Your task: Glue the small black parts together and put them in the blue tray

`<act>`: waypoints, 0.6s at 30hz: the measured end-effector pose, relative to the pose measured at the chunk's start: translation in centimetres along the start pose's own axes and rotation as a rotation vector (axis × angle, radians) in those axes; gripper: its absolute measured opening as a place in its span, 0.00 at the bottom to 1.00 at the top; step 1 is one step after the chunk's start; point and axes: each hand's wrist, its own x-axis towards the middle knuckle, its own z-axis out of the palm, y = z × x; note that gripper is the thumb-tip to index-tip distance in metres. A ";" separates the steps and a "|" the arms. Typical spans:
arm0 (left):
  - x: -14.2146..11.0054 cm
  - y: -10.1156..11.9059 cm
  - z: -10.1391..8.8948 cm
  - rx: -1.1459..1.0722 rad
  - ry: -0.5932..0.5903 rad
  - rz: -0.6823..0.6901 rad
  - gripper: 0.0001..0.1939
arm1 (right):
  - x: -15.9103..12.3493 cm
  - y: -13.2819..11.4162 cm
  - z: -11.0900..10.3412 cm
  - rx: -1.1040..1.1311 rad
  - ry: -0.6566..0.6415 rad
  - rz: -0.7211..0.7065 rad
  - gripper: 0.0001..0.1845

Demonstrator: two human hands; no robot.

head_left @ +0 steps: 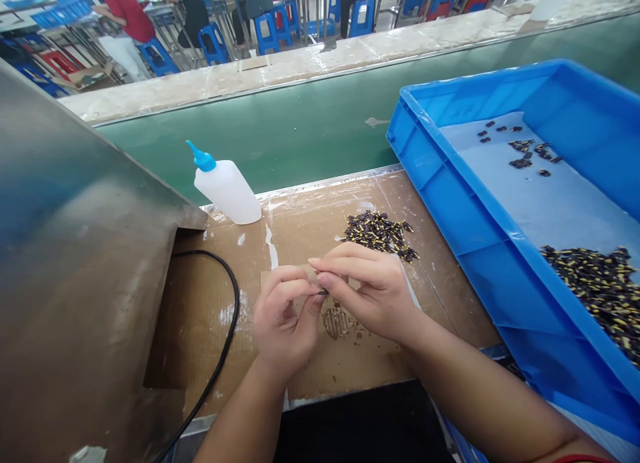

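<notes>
My left hand (pixel 287 313) and my right hand (pixel 367 286) meet fingertip to fingertip above the cardboard-covered worktop (pixel 310 216). Between the pinched fingers of both hands sits a small dark part (pixel 323 291), mostly covered by the fingertips, so its exact kind does not show. Just behind my right hand lies a pile of small black and yellow parts (pixel 377 233). Below the hands, a round ridged mark (pixel 337 321) with wet-looking spots shows on the cardboard.
A large blue crate (pixel 465 249) with similar parts (pixel 595 289) stands at right. A white squeeze bottle (pixel 227 189) with a blue nozzle stands back left. A metal housing (pixel 75 269) and black cable (pixel 233 316) bound the left. Beyond run a green conveyor belt (pixel 310 136) and seated people.
</notes>
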 end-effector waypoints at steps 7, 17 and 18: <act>-0.2 -0.2 -0.1 0.054 -0.038 -0.011 0.10 | 0.1 0.0 -0.2 0.001 -0.023 -0.019 0.10; -0.2 -0.3 0.0 0.041 0.004 -0.021 0.12 | 0.1 0.1 -0.1 0.012 -0.005 0.038 0.11; -0.3 -0.4 0.0 0.051 0.014 -0.023 0.12 | 0.0 0.2 -0.1 0.018 0.000 0.059 0.12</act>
